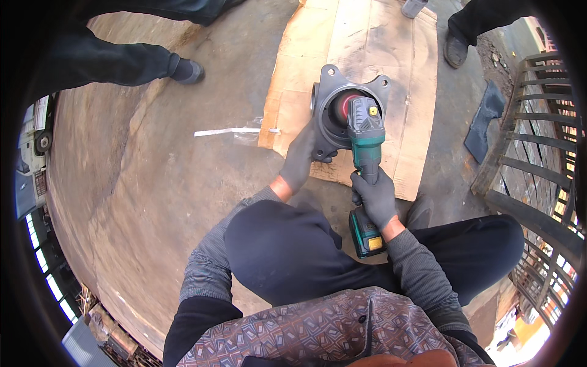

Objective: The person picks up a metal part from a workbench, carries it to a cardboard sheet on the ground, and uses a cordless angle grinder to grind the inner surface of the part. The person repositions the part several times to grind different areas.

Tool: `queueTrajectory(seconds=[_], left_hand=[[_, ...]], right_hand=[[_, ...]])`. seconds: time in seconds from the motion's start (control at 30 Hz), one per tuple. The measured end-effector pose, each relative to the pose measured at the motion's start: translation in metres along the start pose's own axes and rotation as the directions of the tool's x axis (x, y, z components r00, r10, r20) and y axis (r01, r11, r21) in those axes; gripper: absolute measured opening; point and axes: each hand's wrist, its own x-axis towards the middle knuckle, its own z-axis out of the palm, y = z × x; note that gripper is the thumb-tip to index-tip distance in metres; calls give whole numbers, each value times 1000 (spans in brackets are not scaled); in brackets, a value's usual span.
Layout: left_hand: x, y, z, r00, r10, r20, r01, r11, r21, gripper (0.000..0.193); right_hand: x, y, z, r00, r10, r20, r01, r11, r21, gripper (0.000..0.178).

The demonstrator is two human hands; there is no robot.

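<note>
A cordless angle grinder (369,142), green and grey with a battery at its rear end, is held by its handle in my right hand (377,197). My gloved fingers are closed round that handle. The grinder's red disc (346,105) reaches into the round opening of a dark grey metal housing (331,79), which has flanged corners with bolt holes. Whether the disc touches the inner wall I cannot tell. On the housing's lower left side, my gloved left hand (299,156) grips the edge, its fingertips showing below the near corner.
The housing rests on flattened cardboard (406,140), with a grey can (414,7) at its far end. A white strip (226,131) lies left on the concrete. At right are a dark scrap (486,121) and a slatted metal frame (546,140). Other people's legs (122,61) stand beyond.
</note>
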Motion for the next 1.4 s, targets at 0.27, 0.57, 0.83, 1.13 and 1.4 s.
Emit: queueTrajectory(seconds=[0.27, 0.57, 0.83, 1.13, 1.4], left_hand=[[6, -6, -10, 997, 21, 67, -25, 999, 47, 62], [5, -3, -8, 998, 28, 57, -31, 998, 59, 62], [7, -11, -10, 993, 85, 79, -90, 994, 67, 59], [5, -12, -8, 993, 92, 74, -95, 995, 34, 58], [6, -5, -4, 997, 59, 55, -60, 998, 5, 54]], right_hand=[[4, -8, 0, 999, -47, -5, 47, 996, -75, 27], [7, -14, -5, 999, -33, 21, 35, 996, -80, 28], [-1, 4, 5, 999, 12, -29, -12, 1000, 6, 31], [-7, 14, 6, 1000, 14, -25, -12, 997, 75, 28], [3, 11, 12, 1000, 11, -10, -10, 996, 83, 34]])
